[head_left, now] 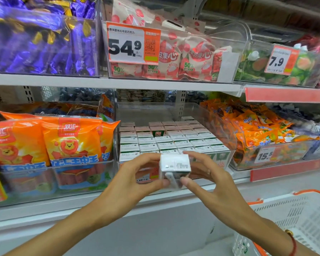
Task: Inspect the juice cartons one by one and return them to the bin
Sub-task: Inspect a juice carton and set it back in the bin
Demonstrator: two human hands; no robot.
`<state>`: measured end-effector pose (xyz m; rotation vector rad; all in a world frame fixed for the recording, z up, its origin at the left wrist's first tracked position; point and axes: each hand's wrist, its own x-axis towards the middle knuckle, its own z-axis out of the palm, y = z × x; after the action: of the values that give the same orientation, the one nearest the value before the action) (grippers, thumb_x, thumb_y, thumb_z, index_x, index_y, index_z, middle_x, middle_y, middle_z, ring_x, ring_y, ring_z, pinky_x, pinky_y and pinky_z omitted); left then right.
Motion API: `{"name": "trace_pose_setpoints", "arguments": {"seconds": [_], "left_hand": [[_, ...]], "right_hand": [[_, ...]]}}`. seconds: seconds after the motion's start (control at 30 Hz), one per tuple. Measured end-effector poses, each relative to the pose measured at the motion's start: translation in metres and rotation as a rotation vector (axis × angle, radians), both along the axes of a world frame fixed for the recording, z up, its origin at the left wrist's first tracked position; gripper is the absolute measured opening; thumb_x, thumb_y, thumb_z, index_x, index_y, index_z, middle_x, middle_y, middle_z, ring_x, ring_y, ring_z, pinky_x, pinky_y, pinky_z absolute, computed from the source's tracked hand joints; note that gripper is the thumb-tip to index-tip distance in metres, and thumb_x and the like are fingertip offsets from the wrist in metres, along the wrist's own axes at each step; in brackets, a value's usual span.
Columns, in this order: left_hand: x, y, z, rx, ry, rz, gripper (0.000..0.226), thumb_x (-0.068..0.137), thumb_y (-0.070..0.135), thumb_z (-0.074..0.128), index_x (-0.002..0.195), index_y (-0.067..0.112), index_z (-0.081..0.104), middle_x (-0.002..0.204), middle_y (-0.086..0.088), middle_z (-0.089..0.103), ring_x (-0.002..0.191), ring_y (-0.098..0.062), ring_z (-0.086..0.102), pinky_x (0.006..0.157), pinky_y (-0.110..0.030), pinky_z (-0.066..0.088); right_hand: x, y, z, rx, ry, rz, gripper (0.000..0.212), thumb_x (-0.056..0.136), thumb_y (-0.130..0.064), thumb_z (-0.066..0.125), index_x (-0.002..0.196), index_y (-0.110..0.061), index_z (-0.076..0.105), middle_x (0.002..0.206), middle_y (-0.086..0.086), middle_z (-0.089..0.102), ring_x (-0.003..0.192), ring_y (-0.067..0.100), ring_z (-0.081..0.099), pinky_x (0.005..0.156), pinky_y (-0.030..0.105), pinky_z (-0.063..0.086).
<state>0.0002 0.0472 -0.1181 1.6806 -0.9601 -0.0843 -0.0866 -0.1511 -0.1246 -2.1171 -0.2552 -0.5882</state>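
Both hands, left hand [137,174] and right hand [207,174], fingers pinching one juice carton [175,168] before the bin [227,132].

A white juice carton [175,168] with small black print is flanked near the shelf front. Behind it, white-topped cartons [166,143] with green sides fill a clear bin [227,133]. Left, orange sausage packs [70,139] carry a red lion and blue lettering. Upper left, purple candy wrappers [42,43] flash gold twists. At centre top, an orange-and-white price tag [132,45] bears black numerals, beside cream snack packets [175,58] patterned in red. Lower right, a white shopping basket [292,220] shows orange trim, and a red cord bracelet [293,244] rings the wrist.
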Motion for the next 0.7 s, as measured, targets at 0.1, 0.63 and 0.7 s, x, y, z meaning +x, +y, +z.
{"name": "trace_pose_setpoints", "arguments": {"seconds": [0.1,0.63,0.7], "left_hand": [[-0.001,-0.003,-0.001,-0.024,0.175,0.002,0.048,0.074,0.038,0.073,0.119,0.041,0.058,0.112,0.023,0.068,0.106,0.000,0.065,0.083,-0.010,0.050],[0.001,-0.001,0.011,-0.007,0.693,0.118,0.032,0.086,0.049,0.064,0.109,0.028,0.069,0.093,0.000,0.078,0.083,-0.012,0.075,0.065,-0.020,0.059],[0.000,0.000,0.010,0.073,0.702,0.127,0.042,0.079,0.061,0.063,0.103,0.028,0.072,0.088,0.000,0.078,0.079,-0.011,0.075,0.063,-0.022,0.059]], "right_hand": [[0.001,0.005,0.002,0.043,0.022,-0.021,0.052,0.081,-0.050,0.060,0.130,-0.057,0.042,0.108,-0.033,0.064,0.098,-0.002,0.065,0.082,0.007,0.046],[0.007,0.014,0.009,0.255,0.110,0.023,0.037,0.071,-0.048,0.066,0.104,-0.035,0.073,0.096,-0.017,0.075,0.089,-0.001,0.069,0.076,0.010,0.050],[0.007,0.017,0.012,0.333,0.103,-0.032,0.025,0.069,-0.053,0.065,0.083,-0.038,0.078,0.082,-0.016,0.075,0.076,-0.003,0.068,0.069,0.011,0.051]]}}
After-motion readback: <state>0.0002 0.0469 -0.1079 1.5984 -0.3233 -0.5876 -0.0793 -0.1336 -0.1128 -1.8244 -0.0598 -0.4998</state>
